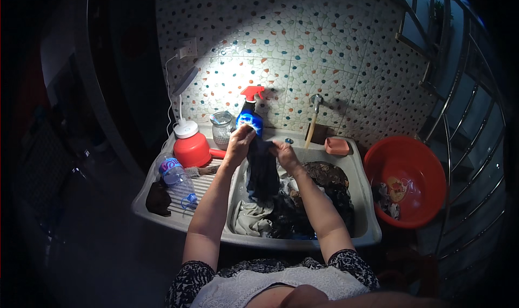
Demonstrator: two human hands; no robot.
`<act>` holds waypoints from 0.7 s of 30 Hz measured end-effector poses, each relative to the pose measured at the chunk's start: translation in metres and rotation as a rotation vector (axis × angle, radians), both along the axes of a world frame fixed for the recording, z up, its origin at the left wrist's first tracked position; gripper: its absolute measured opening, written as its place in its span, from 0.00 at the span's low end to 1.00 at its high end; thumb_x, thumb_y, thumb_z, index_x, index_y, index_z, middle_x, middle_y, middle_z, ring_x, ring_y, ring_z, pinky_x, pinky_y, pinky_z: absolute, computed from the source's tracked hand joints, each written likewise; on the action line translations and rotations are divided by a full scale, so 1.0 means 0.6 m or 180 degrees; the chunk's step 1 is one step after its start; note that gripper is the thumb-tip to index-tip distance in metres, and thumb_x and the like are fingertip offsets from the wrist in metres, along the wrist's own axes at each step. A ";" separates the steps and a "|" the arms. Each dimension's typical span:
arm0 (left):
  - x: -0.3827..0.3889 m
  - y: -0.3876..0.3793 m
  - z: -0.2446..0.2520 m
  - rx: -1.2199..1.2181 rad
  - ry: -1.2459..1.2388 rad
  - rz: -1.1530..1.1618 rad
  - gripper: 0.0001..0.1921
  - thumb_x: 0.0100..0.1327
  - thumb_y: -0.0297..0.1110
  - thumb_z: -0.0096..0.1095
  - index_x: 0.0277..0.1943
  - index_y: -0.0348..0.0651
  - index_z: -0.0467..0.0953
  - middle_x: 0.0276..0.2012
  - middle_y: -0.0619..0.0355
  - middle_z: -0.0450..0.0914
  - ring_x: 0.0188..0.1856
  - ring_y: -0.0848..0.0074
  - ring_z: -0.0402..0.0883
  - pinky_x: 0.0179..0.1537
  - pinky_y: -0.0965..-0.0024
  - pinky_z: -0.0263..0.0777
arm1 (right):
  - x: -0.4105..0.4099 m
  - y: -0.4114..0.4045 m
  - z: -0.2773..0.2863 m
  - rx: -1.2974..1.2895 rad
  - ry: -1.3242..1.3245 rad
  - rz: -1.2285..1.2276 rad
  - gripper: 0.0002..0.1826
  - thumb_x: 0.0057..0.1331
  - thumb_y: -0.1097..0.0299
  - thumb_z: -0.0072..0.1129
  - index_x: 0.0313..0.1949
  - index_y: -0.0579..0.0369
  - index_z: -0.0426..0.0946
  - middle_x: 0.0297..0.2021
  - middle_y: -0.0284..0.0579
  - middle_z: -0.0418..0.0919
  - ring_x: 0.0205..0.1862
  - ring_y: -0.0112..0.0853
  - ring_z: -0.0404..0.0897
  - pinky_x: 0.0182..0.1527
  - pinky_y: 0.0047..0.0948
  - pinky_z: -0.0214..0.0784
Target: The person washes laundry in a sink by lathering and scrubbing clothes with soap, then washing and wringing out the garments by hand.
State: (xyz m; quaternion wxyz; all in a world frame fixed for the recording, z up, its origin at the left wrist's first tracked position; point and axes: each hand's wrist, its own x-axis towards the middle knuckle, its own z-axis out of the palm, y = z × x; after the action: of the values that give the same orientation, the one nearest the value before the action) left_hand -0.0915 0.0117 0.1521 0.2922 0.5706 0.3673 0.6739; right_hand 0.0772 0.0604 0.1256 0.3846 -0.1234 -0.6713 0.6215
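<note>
A dark, wet-looking cloth garment [261,174] hangs over the basin of a laundry sink [367,210]. My left hand [239,143] pinches it near its upper left edge, in front of a blue spray bottle [248,115] with a red trigger head. On the upper right edge of the same garment, my right hand [285,154] has its fingers closed. Below, the basin holds a pale cloth [253,218], dark wet clothes [292,218] and a brown patterned cloth [328,174]. The garment's lower end reaches down to the clothes.
A tap [316,101] with a hose, and a pink soap dish [337,146], are behind the basin. Left stand a red container [192,150] under a lamp [185,83], a glass jar [222,131] and a plastic bottle [178,176]. A red tub [425,186] stands right, by metal railings [458,68].
</note>
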 end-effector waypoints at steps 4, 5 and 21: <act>0.015 -0.041 -0.021 -0.0593 -0.0019 -0.0464 0.16 0.55 0.41 0.62 0.35 0.34 0.70 0.27 0.62 0.71 0.30 0.84 0.67 0.31 0.80 0.64 | 0.019 0.009 0.022 0.0752 -0.0004 -0.0459 0.09 0.63 0.76 0.43 0.39 0.61 0.73 0.32 0.31 0.75 0.34 0.17 0.70 0.38 0.18 0.64; 0.008 -0.040 -0.051 -0.0863 0.0758 -0.0350 0.22 0.51 0.45 0.66 0.36 0.33 0.71 0.27 0.61 0.73 0.29 0.82 0.70 0.31 0.78 0.66 | 0.019 0.017 0.009 0.0688 -0.0113 -0.0467 0.09 0.63 0.76 0.43 0.39 0.60 0.73 0.31 0.29 0.74 0.33 0.17 0.70 0.39 0.18 0.64; 0.025 -0.031 -0.050 -0.1032 -0.0300 -0.0860 0.13 0.58 0.45 0.58 0.28 0.44 0.74 0.24 0.70 0.72 0.25 0.87 0.67 0.27 0.79 0.61 | 0.045 -0.074 -0.089 0.1623 -0.2592 -0.0319 0.17 0.55 0.58 0.55 0.37 0.59 0.76 0.28 0.50 0.78 0.32 0.38 0.77 0.38 0.35 0.66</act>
State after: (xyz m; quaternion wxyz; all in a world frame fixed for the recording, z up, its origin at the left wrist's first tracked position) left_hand -0.0766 -0.0069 0.1222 0.4846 0.5281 0.3770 0.5867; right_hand 0.1045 0.0158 0.0720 0.1380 -0.2906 -0.8915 0.3190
